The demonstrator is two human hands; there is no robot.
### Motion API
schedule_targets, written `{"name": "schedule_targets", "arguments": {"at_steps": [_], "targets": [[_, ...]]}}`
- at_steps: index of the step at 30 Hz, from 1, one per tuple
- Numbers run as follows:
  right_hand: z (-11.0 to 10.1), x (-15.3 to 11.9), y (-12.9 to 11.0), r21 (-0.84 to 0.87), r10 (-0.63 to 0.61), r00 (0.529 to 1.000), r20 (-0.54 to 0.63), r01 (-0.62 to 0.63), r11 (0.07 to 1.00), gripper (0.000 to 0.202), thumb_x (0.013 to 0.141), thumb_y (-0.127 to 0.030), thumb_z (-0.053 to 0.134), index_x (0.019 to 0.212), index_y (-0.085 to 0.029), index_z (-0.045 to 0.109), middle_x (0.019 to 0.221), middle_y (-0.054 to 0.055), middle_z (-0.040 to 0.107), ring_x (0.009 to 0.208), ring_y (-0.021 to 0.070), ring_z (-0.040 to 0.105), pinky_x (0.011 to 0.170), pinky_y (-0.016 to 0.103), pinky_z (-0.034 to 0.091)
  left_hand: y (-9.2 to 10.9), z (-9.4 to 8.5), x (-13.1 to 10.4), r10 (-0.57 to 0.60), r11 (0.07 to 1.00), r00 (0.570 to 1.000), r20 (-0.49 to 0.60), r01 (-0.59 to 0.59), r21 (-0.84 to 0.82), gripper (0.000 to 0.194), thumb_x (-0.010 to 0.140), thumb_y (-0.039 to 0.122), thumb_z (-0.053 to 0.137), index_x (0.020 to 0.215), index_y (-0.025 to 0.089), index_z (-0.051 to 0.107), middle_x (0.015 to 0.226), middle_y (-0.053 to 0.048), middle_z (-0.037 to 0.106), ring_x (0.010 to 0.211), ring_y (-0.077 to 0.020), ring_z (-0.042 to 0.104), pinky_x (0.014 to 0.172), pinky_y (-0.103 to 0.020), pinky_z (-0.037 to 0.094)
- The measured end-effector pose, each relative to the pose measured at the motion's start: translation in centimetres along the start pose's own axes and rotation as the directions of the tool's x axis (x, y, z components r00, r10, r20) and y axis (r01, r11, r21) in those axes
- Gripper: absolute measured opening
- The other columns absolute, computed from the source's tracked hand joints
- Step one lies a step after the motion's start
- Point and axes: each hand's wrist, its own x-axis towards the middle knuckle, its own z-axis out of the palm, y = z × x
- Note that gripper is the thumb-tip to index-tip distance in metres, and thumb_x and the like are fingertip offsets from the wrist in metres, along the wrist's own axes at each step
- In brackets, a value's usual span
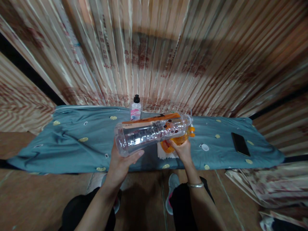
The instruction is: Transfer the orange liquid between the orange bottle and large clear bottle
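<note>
A large clear plastic bottle (146,133) with an orange label lies tilted across the middle of the view, its neck toward the right. My left hand (122,160) is wrapped round its base end. My right hand (181,149) is closed on an orange container (183,139), just under the bottle's neck end; part of that container is hidden behind the clear bottle. Below it, a white tissue (167,152) lies on the cloth. Behind the clear bottle stands a small bottle (136,110) with a black cap and a pink label.
A green-blue patterned cloth (69,138) covers the narrow table. On its right side lies a black phone (240,143), with a small white round item (205,147) to the phone's left. Striped curtains (154,57) hang right behind the table.
</note>
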Motion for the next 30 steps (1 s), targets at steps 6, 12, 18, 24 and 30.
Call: {"name": "schedule_targets", "arguments": {"at_steps": [6, 12, 18, 24, 30], "targets": [[0.0, 0.0, 0.2, 0.018, -0.016, 1.0, 0.011, 0.016, 1.0, 0.062, 0.06, -0.062, 0.089, 0.101, -0.021, 0.069, 0.102, 0.014, 0.083, 0.092, 0.034, 0.08, 0.085, 0.048, 0.065, 0.1, 0.1, 0.0, -0.004, 1.0, 1.0, -0.024, 0.004, 0.008, 0.065, 0.059, 0.028, 0.099, 0.113, 0.021, 0.065, 0.089, 0.0, 0.07, 0.056, -0.0084, 0.052, 0.043, -0.019, 0.044], [0.0, -0.1, -0.3, 0.011, -0.017, 1.0, -0.004, 0.017, 1.0, 0.059, 0.06, -0.062, 0.088, 0.098, -0.02, 0.069, 0.099, 0.014, 0.083, 0.089, 0.035, 0.08, 0.082, 0.048, 0.065, 0.2, 0.2, 0.0, -0.022, 1.0, 1.0, 0.002, 0.022, -0.004, 0.065, 0.06, 0.025, 0.098, 0.114, 0.02, 0.062, 0.086, 0.002, 0.07, 0.052, -0.0062, 0.049, 0.043, -0.019, 0.042], [0.0, 0.0, -0.3, 0.003, -0.016, 1.0, -0.007, 0.016, 1.0, 0.061, 0.059, -0.063, 0.088, 0.099, -0.02, 0.069, 0.1, 0.015, 0.083, 0.091, 0.0356, 0.08, 0.083, 0.048, 0.065, 0.1, 0.1, 0.0, -0.009, 1.0, 1.0, 0.001, 0.009, 0.007, 0.063, 0.06, 0.027, 0.098, 0.111, 0.02, 0.063, 0.083, 0.002, 0.071, 0.053, -0.0077, 0.051, 0.044, -0.02, 0.042], [0.1, 0.0, -0.4, 0.021, -0.009, 1.0, -0.01, 0.01, 1.0, 0.064, 0.058, -0.062, 0.09, 0.101, -0.02, 0.069, 0.103, 0.016, 0.083, 0.095, 0.0367, 0.08, 0.087, 0.05, 0.065, 0.1, 0.1, 0.0, -0.007, 1.0, 1.0, 0.011, 0.007, 0.017, 0.06, 0.061, 0.026, 0.097, 0.112, 0.021, 0.064, 0.081, 0.003, 0.07, 0.051, -0.0079, 0.049, 0.044, -0.021, 0.041], [0.0, -0.2, -0.8, 0.042, -0.006, 1.0, -0.005, 0.006, 0.999, 0.062, 0.058, -0.062, 0.089, 0.1, -0.021, 0.07, 0.103, 0.015, 0.084, 0.093, 0.0358, 0.081, 0.086, 0.05, 0.066, 0.2, 0.2, 0.0, -0.008, 1.0, 1.0, 0.015, 0.008, 0.029, 0.059, 0.062, 0.027, 0.096, 0.11, 0.021, 0.063, 0.082, 0.002, 0.071, 0.055, -0.0092, 0.052, 0.046, -0.022, 0.043]]}}
